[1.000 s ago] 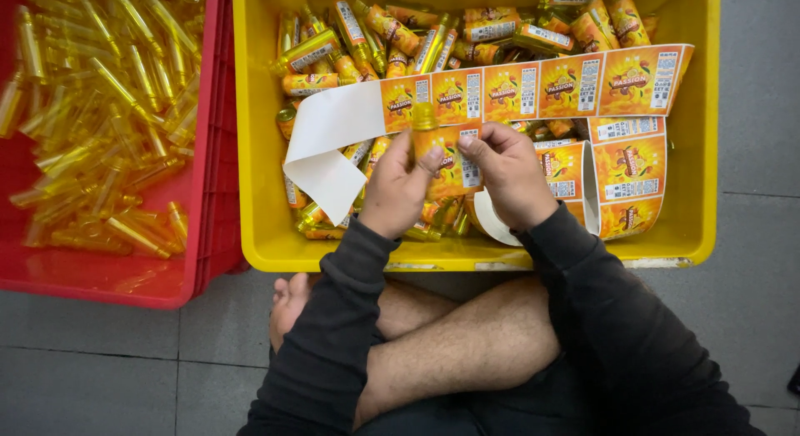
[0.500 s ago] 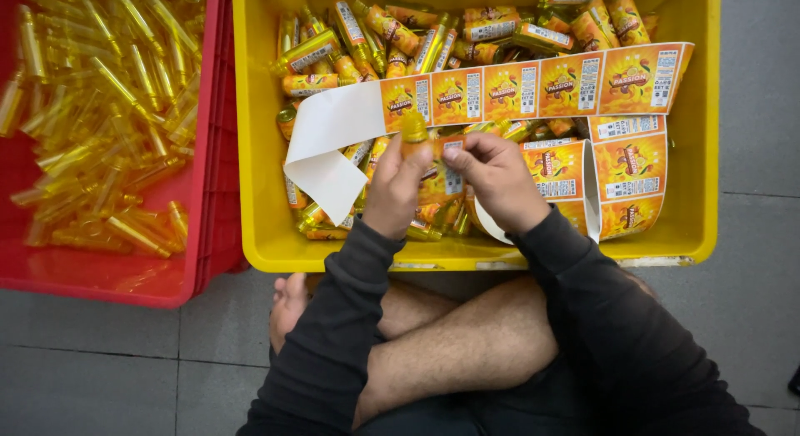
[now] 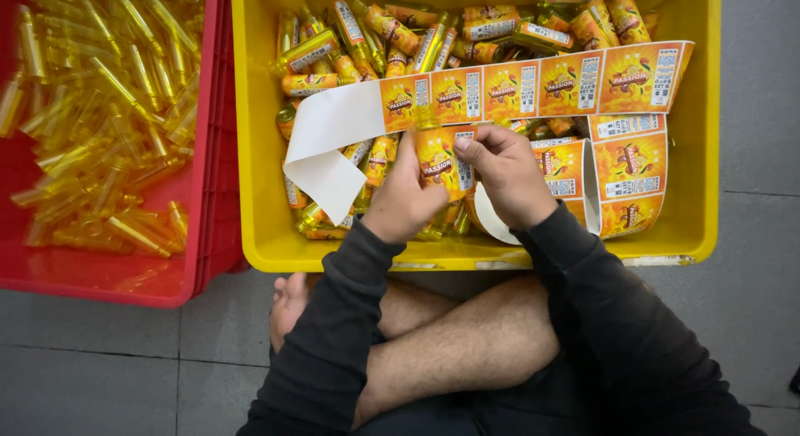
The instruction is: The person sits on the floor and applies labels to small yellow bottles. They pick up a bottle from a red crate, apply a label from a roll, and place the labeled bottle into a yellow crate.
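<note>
our left hand (image 3: 404, 198) and right hand (image 3: 504, 177) have fingers closed round a small bottle (image 3: 437, 157) above the yellow crate (image 3: 258, 152); we judge the orange label (image 3: 457, 165) may crease if pressed askew.

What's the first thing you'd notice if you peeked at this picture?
Probably the bright yellow crate in the middle, heaped with small orange-labelled bottles, with a long strip of orange stickers stretched across it. Just below that strip, the left hand and right hand hold one bottle between them. On the left sits a red crate full of plain, see-through yellow bottles.
</note>
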